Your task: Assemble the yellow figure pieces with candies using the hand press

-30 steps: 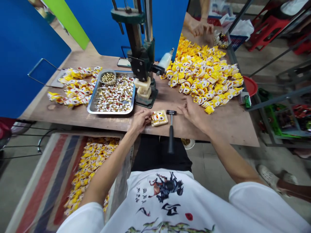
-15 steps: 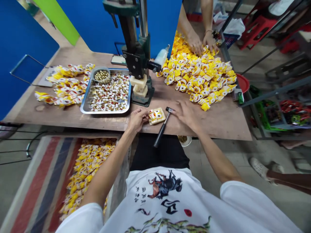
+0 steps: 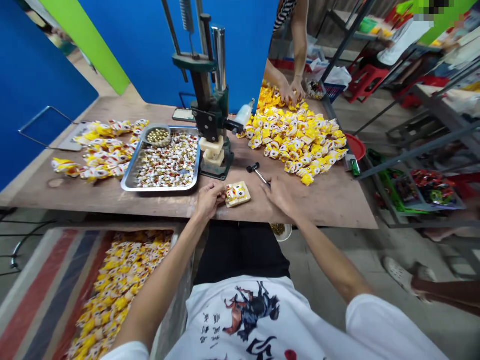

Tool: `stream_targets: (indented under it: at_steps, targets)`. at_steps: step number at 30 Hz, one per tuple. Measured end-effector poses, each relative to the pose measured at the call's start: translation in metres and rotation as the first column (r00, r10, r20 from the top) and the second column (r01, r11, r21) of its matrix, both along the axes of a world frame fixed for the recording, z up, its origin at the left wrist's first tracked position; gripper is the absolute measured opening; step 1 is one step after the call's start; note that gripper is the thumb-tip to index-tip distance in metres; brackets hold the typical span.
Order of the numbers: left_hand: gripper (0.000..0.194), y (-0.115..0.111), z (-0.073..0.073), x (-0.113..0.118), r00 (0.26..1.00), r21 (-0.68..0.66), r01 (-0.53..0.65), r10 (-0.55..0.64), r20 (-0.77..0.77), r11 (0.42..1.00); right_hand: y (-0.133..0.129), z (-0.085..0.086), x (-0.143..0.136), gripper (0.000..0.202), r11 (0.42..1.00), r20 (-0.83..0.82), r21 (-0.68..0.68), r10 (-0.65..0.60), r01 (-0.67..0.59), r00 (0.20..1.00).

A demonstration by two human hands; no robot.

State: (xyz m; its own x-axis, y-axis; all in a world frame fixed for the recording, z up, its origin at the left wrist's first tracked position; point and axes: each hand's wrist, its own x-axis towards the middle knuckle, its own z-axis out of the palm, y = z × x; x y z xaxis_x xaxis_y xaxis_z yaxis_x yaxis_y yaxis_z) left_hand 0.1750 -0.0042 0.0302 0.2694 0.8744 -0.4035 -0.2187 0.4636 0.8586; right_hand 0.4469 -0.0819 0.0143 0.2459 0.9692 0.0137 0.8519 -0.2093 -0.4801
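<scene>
At the centre of the frame, we note that the right hand [image 3: 282,196], whose fingers touched the hammer [image 3: 261,177] near its head half a second ago, is now closed around the handle, with the head pointing toward the upper left — a change that, we judge, brings the tool under control for work at the block. The yellow-and-white figure [image 3: 236,191] lies on this pale block [image 3: 246,190], left of the hammer; the fingertips of the left hand [image 3: 209,201] are bunched at its left end, though we cannot tell whether they pinch it. Behind stands a dark green press [image 3: 210,122], flanked by a metal tray [image 3: 159,189] at centre left and a heap of yellow figures [image 3: 296,142] at upper right, where we see a co-worker's hands [image 3: 288,94]. The left fingertips — just beside the block — are, we judge, the nearest obstruction to the hammer.
</scene>
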Motion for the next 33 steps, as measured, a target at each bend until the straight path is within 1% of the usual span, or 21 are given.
stream_targets:
  at_steps: [2,4,6,8,9,11,12,13,14,16,17,18,20,21,22,24,25,27,29,31,33]
  targets:
    - [0.035,-0.001,0.0,0.001,1.0,0.003,-0.015,0.015,0.004,1.0,0.014,0.008,0.008,0.021,0.999,-0.103,-0.031,0.021,-0.024,0.994]
    - [0.035,-0.001,-0.001,0.001,1.0,0.007,-0.021,0.021,0.013,1.0,0.013,0.016,0.008,0.023,0.997,-0.19,-0.042,0.05,-0.059,0.98]
    - [0.036,-0.001,-0.002,0.002,0.999,0.014,-0.017,0.017,0.028,1.0,-0.001,0.024,0.003,0.026,0.991,-0.221,0.066,0.125,-0.114,0.967]
    - [0.037,0.0,-0.003,0.002,0.999,0.024,-0.008,0.007,0.051,1.0,-0.022,0.035,-0.007,0.04,0.962,-0.171,0.201,0.22,-0.184,0.96]
    - [0.038,0.0,-0.003,0.001,0.998,0.027,-0.006,0.004,0.06,1.0,-0.032,0.042,-0.013,0.047,0.945,-0.13,0.224,0.271,-0.238,0.954]
    - [0.038,0.001,-0.003,0.001,0.999,0.025,-0.006,0.005,0.053,1.0,-0.046,0.054,-0.024,0.059,0.923,-0.053,0.174,0.356,-0.342,0.933]
    - [0.037,0.001,-0.002,0.001,0.999,0.02,-0.009,0.008,0.042,1.0,-0.05,0.059,-0.028,0.062,0.922,-0.018,0.153,0.362,-0.355,0.932]
    - [0.038,0.001,-0.002,0.001,0.999,0.014,-0.012,0.011,0.031,1.0,-0.05,0.063,-0.033,0.063,0.927,0.007,0.166,0.339,-0.335,0.941]
    - [0.038,0.001,-0.002,0.001,1.0,0.011,-0.013,0.012,0.023,1.0,-0.049,0.064,-0.036,0.062,0.934,0.018,0.214,0.29,-0.287,0.957]
    - [0.037,0.0,-0.001,0.002,1.0,0.007,-0.012,0.012,0.016,1.0,-0.044,0.061,-0.042,0.059,0.923,0.005,0.344,0.181,-0.172,0.983]
    - [0.038,0.0,-0.001,0.002,1.0,0.006,-0.015,0.015,0.012,1.0,-0.041,0.057,-0.044,0.058,0.916,-0.005,0.368,0.171,-0.158,0.985]
    - [0.038,0.0,-0.001,0.003,1.0,0.005,-0.019,0.019,0.007,1.0,-0.038,0.052,-0.045,0.058,0.92,-0.009,0.343,0.204,-0.188,0.979]
    - [0.04,-0.001,-0.002,0.005,1.0,0.001,-0.024,0.024,0.004,1.0,-0.034,0.045,-0.044,0.062,0.93,-0.013,0.213,0.309,-0.3,0.951]
    - [0.042,-0.002,-0.002,0.005,1.0,0.0,-0.022,0.022,0.01,1.0,-0.033,0.043,-0.041,0.062,0.933,-0.026,0.175,0.322,-0.313,0.946]
    - [0.043,-0.002,-0.003,0.005,1.0,0.0,-0.019,0.019,0.016,1.0,-0.033,0.042,-0.038,0.062,0.942,-0.046,0.179,0.298,-0.286,0.953]
    - [0.041,-0.003,-0.004,0.002,1.0,0.006,-0.008,0.008,0.016,1.0,-0.035,0.04,-0.03,0.057,0.948,-0.111,0.272,0.202,-0.166,0.973]
    - [0.038,-0.003,-0.005,-0.001,1.0,0.019,-0.001,0.001,0.009,1.0,-0.037,0.037,-0.026,0.055,0.942,-0.149,0.31,0.18,-0.127,0.972]
    - [0.036,-0.005,-0.005,-0.008,0.999,0.078,0.039,-0.038,-0.015,0.996,-0.042,0.03,-0.017,0.053,0.942,-0.198,0.3,0.217,-0.152,0.956]
    - [0.049,-0.007,-0.006,-0.016,0.989,0.175,0.139,-0.129,-0.067,0.975,-0.043,0.02,-0.007,0.051,0.952,-0.185,0.22,0.254,-0.212,0.949]
    - [0.062,-0.009,-0.006,-0.02,0.965,0.271,0.241,-0.201,-0.167,0.932,-0.035,0.013,0.006,0.046,0.962,-0.101,0.151,0.244,-0.227,0.964]
    - [0.063,-0.013,-0.004,-0.018,0.947,0.341,0.272,-0.187,-0.261,0.9,-0.013,0.012,0.025,0.042,0.969,0.024,0.158,0.187,-0.188,0.982]
